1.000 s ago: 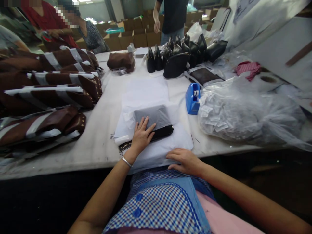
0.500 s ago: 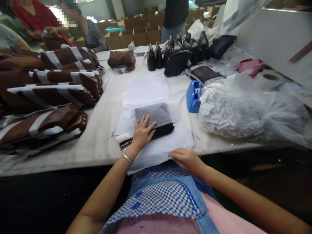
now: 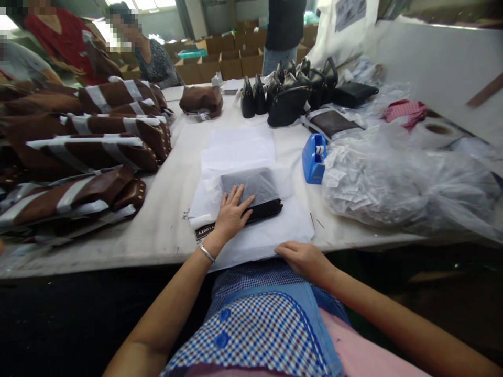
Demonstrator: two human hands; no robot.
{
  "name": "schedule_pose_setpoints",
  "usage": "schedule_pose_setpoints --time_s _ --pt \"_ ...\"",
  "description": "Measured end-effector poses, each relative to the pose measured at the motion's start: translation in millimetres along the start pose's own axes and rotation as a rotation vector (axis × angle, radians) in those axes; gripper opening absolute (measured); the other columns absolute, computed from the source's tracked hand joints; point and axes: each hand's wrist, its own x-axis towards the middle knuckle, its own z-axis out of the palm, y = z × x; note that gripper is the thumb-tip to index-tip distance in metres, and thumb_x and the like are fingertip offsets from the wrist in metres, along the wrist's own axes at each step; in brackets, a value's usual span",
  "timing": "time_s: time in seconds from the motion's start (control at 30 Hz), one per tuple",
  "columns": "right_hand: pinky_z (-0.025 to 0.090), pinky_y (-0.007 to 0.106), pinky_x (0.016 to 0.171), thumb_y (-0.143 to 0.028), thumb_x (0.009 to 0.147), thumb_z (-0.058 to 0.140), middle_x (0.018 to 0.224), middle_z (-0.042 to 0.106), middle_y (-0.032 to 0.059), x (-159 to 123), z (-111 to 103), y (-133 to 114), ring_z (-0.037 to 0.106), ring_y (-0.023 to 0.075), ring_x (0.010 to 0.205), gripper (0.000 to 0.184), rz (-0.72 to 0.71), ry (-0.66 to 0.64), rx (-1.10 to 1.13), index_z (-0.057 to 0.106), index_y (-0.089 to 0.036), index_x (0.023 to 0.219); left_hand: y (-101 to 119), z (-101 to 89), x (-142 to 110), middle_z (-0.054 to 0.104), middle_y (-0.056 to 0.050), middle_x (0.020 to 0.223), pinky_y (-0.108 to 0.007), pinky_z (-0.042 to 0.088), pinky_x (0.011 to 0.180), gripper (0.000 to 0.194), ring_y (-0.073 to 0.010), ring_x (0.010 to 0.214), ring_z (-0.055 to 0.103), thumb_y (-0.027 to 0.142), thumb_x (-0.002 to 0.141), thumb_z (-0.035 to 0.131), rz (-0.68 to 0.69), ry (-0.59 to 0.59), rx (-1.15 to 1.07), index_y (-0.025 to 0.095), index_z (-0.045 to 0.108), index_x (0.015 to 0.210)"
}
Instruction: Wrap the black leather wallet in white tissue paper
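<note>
My left hand (image 3: 233, 213) lies flat with fingers spread on a black flat item, perhaps a pouch (image 3: 265, 210), whose upper part shows grey through thin white tissue paper (image 3: 275, 180). A black tag with pale lettering (image 3: 204, 230) sticks out to the left of my wrist. Under these, sheets of white paper (image 3: 243, 144) are spread on the table. At the table's near edge my right hand (image 3: 301, 256) has its fingers pinched together on the front edge of the lower white sheet.
Brown bags with wrapped straps (image 3: 106, 146) fill the left. Right of the paper stand a blue tape dispenser (image 3: 314, 159) and a clear plastic bag of small white packets (image 3: 365, 180). Black handbags (image 3: 288, 104) stand behind; co-workers (image 3: 157, 60) are across the table.
Both hands keep their places, while the view shifts slightly. At the back right, a black bag has come down flatter onto the table. A co-worker in red has raised a brown bag.
</note>
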Motion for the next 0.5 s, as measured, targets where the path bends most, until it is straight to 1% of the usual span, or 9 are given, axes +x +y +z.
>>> schedule_pose_setpoints --time_s 0.1,0.2,0.3,0.4,0.5 --pt "0.05 0.026 0.072 -0.013 0.096 0.041 0.092 0.069 0.0083 1 3 1 0.064 0.0175 0.081 0.027 -0.003 0.044 -0.055 0.061 -0.016 0.114 0 -0.1 0 0.026 -0.011 0.156 -0.058 0.024 0.113 0.043 -0.0323 0.145 0.02 0.034 0.093 0.052 0.0 0.002 0.01 0.03 0.051 0.136" --pt "0.049 0.028 0.073 -0.022 0.098 0.046 0.092 0.069 0.0094 6 5 4 0.064 0.0186 0.082 0.024 -0.045 0.085 -0.102 0.059 -0.016 0.117 -1 -0.3 -1 0.025 -0.01 0.157 -0.058 0.024 0.113 0.044 -0.0323 0.145 0.02 0.034 0.092 0.052 0.0 0.002 0.008 0.03 0.051 0.136" --pt "0.048 0.029 0.072 -0.029 0.096 0.051 0.088 0.067 0.0081 11 3 4 0.062 0.0191 0.079 0.021 -0.062 0.075 -0.137 0.061 -0.016 0.11 -2 -0.4 -1 0.025 -0.009 0.157 -0.058 0.025 0.112 0.044 -0.0325 0.145 0.019 0.035 0.092 0.052 0.002 -0.008 0.002 0.03 0.05 0.136" --pt "0.044 0.029 0.069 -0.029 0.097 0.05 0.08 0.065 0.0054 13 -4 0 0.06 0.0182 0.075 0.018 -0.045 0.044 -0.189 0.063 -0.018 0.1 -2 -1.1 -1 0.024 -0.009 0.157 -0.058 0.025 0.112 0.045 -0.0321 0.145 0.019 0.034 0.092 0.052 0.003 -0.012 -0.001 0.03 0.05 0.137" --pt "0.042 0.028 0.068 -0.033 0.097 0.05 0.075 0.063 0.0039 12 -11 -3 0.059 0.0175 0.072 0.021 -0.034 0.031 -0.207 0.064 -0.018 0.092 -1 -2.4 0 0.025 -0.01 0.157 -0.057 0.025 0.113 0.045 -0.0318 0.145 0.019 0.034 0.092 0.052 0.002 -0.016 -0.002 0.03 0.05 0.137"
